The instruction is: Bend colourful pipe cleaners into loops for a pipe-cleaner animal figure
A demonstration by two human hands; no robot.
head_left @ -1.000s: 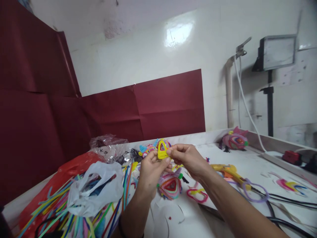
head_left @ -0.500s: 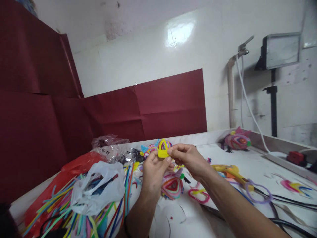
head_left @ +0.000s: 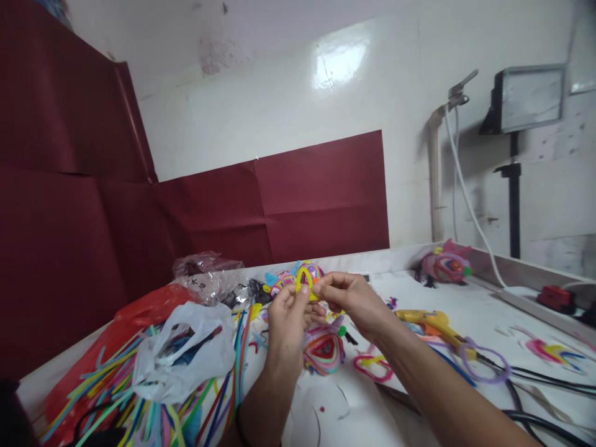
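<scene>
Both hands hold a yellow pipe cleaner shape (head_left: 304,275), a small pointed loop, above the middle of the table. My left hand (head_left: 287,313) is closed on its lower left part, with the thumb pressed over its front. From the right, my right hand (head_left: 347,297) pinches its lower right edge between thumb and fingers. Just below the hands lies a multicoloured pipe cleaner piece (head_left: 325,349) with a red centre and a green tip. Behind the yellow shape sit more colourful pipe cleaner pieces (head_left: 280,283), partly hidden by it and my fingers.
Loose pipe cleaners (head_left: 153,419) spill around a white plastic bag (head_left: 186,354) and a red bag (head_left: 153,304) at left. On the right lie a yellow glue gun (head_left: 433,323), a purple ring (head_left: 488,372), black cables and a pink fish-like figure (head_left: 446,264).
The yellow shape has turned slightly in my fingers. My left thumb has moved up onto its front, covering more of the lower bar.
</scene>
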